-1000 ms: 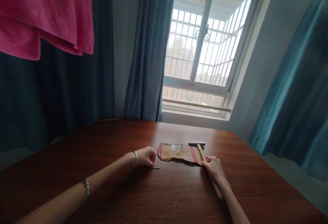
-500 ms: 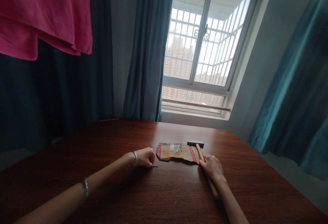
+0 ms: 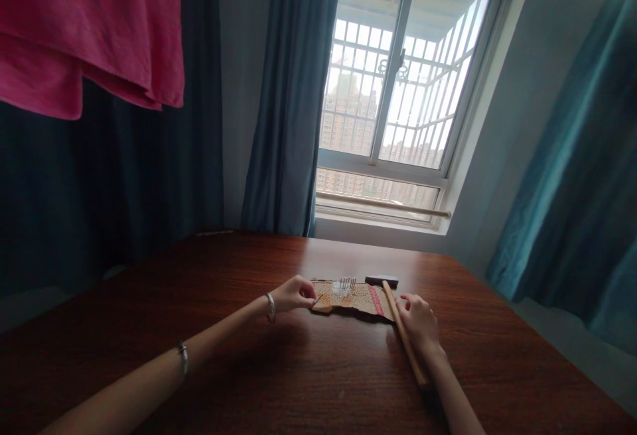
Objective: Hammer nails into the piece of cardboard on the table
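Note:
My left hand (image 3: pixel 294 294) is closed in a pinch on a thin dark nail (image 3: pixel 318 299), over the left end of a torn piece of cardboard (image 3: pixel 365 297). The cardboard lies on the table, dotted with small marks and crossed by a pink band. Several nails (image 3: pixel 347 284) stand upright in a row near its middle. A hammer (image 3: pixel 409 349) with a wooden handle and dark head lies across the cardboard's right end. Beside the handle rests my right hand (image 3: pixel 419 322), fingers loosely bent and apart, no longer wrapped round it.
The brown wooden table (image 3: pixel 279 382) spreads under both arms. Behind it are a barred window (image 3: pixel 388 103) and blue curtains (image 3: pixel 291 103). A pink cloth (image 3: pixel 124 30) hangs at upper left.
My left hand has moved right and up, bringing the nail onto the cardboard's left end. My right hand has loosened from the hammer handle and shifted slightly right.

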Available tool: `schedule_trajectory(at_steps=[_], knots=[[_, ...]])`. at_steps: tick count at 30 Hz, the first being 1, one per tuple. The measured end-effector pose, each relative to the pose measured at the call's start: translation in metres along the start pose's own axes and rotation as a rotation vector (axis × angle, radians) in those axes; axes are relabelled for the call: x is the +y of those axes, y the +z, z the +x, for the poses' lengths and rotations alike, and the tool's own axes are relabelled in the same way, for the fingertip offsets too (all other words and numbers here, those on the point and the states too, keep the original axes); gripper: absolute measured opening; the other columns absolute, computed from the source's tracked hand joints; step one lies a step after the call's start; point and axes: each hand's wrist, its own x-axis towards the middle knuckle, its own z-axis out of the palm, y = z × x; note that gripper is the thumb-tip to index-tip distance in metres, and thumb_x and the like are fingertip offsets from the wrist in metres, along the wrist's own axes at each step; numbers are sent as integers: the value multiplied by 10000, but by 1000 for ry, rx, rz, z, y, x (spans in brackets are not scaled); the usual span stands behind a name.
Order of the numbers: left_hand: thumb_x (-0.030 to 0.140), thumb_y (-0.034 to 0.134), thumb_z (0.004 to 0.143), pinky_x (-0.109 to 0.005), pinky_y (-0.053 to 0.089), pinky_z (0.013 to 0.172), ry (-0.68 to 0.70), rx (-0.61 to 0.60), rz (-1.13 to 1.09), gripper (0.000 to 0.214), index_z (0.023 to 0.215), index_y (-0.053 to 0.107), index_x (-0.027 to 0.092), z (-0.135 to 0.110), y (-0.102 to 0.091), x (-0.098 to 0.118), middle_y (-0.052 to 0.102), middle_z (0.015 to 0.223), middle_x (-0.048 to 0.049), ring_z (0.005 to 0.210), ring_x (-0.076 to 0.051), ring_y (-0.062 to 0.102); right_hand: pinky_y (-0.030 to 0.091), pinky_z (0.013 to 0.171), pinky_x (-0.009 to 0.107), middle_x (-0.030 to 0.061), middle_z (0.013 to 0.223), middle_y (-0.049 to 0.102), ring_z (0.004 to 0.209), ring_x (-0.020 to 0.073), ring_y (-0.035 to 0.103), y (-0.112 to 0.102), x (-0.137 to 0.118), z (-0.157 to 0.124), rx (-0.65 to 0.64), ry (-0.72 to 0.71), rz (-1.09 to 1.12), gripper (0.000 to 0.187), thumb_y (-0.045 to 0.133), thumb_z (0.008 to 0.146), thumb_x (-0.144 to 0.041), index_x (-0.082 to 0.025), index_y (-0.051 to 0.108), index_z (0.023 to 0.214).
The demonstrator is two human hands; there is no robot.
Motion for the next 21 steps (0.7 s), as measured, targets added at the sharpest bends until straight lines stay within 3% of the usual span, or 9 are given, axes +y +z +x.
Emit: schedule_trajectory(at_steps=[3, 5, 8, 10, 15, 21], knots=[[406, 617, 634, -222, 435, 526, -74, 75, -216, 330, 724, 621, 89, 9, 8, 8, 601, 609, -31, 554, -119, 546, 445, 641, 277, 80, 772, 654, 656, 183, 589, -1, -13, 1, 37, -144, 243, 331, 456, 772, -401, -178, 676, 877], [432, 624, 622, -215, 426, 485, -104, 137, -254, 359, 743, 623, 94, 15, 15, 14, 596, 588, -24, 520, -113, 533, 456, 577, 254, 67, 693, 647, 574, 156, 567, 0, -26, -1, -29, -224, 469, 330, 493, 751, -412, -159, 687, 835], [425, 617, 636, -192, 401, 468, -57, 196, -213, 342, 749, 633, 103, 21, 30, 23, 605, 603, -25, 538, -108, 532, 401, 359, 211, 45, 588, 612, 450, 129, 515, 6, -48, -8, -202, -194, 770, 411, 512, 723, -482, -129, 685, 843], [410, 616, 645, -189, 392, 473, -9, 203, -171, 324, 745, 637, 102, 22, 41, 31, 615, 625, -34, 553, -111, 536, 376, 301, 181, 44, 620, 618, 464, 123, 520, 12, -63, -15, -270, -151, 903, 428, 548, 687, -507, -130, 684, 840], [383, 581, 687, -192, 393, 493, 74, 254, -44, 259, 728, 648, 137, 21, 63, 46, 628, 656, -29, 561, -109, 535, 398, 302, 167, 45, 597, 620, 514, 135, 542, 26, -87, -33, -274, -135, 1052, 415, 602, 651, -494, -122, 696, 808], [355, 558, 709, -196, 402, 533, 92, 316, 20, 232, 736, 658, 147, 25, 66, 49, 630, 656, -23, 579, -111, 538, 427, 340, 188, 59, 638, 639, 537, 148, 561, 36, -92, -31, -151, -90, 1055, 430, 591, 664, -500, -121, 688, 843]])
